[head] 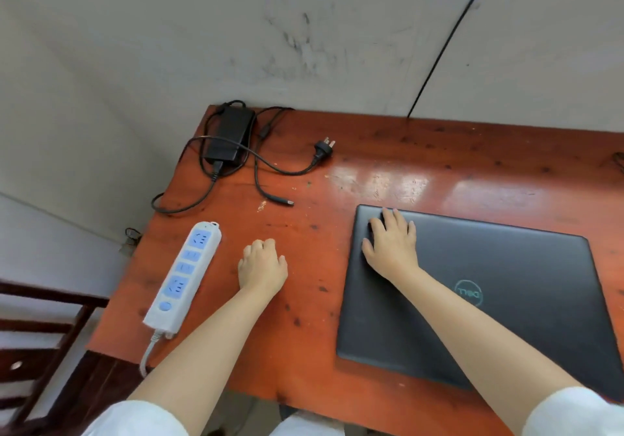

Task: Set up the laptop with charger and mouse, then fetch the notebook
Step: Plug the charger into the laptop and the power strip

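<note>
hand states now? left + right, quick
Left hand: loosely curled, resting on the table, holding nothing.
Right hand: open, flat on the closed laptop lid.

We see the dark grey, matte laptop (pixel 499 304) lying shut and flat on the right of the red-brown wooden desk (pixel 304 317), its round logo facing up. The black charger brick (pixel 229 138) lies at the desk's far left corner, its black cable looped around it, with the wall plug (pixel 325 148) and the barrel tip (pixel 289 202) both lying loose on the desk.
</note>
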A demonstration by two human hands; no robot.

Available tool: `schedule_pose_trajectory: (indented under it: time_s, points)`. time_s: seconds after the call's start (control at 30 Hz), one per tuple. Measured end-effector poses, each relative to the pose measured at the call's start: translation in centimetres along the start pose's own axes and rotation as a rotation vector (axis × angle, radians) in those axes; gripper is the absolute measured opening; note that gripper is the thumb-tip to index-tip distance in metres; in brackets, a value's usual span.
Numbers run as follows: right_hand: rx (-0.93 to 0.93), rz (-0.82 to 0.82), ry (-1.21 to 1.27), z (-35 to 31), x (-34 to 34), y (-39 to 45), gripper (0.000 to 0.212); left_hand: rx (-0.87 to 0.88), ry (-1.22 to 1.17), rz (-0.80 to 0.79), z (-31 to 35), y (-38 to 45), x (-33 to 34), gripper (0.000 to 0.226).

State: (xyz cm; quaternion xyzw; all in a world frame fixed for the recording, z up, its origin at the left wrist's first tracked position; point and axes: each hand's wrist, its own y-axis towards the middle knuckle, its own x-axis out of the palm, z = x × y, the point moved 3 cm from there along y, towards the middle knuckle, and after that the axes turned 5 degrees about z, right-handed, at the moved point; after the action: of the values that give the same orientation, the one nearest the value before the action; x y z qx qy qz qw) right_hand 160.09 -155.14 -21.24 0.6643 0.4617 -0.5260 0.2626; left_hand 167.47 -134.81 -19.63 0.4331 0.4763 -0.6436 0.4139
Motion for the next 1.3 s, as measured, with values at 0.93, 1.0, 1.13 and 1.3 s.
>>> schedule_pose_trajectory:
  time_s: [0.93,1.0,1.13,1.3]
  points:
    - [0.189,0.236,-0.017,-2.8,1.3,3.3,0.033,0.855,-0.066,-0.084,0.6,14.8,-4.0,0.021]
    - [0.194,0.223,-0.013,-2.8,1.4,3.3,0.034,0.972,-0.105,-0.062,-1.4,12.2,-4.6,0.016]
    - [0.191,0.215,-0.010,-3.0,1.3,3.2,0.033,1.110,-0.029,-0.103,-4.8,8.3,-4.2,0.012]
    - [0.187,0.231,0.025,-2.9,1.2,3.2,0.028,0.911,0.344,-0.367,-6.3,9.6,-2.3,0.028]
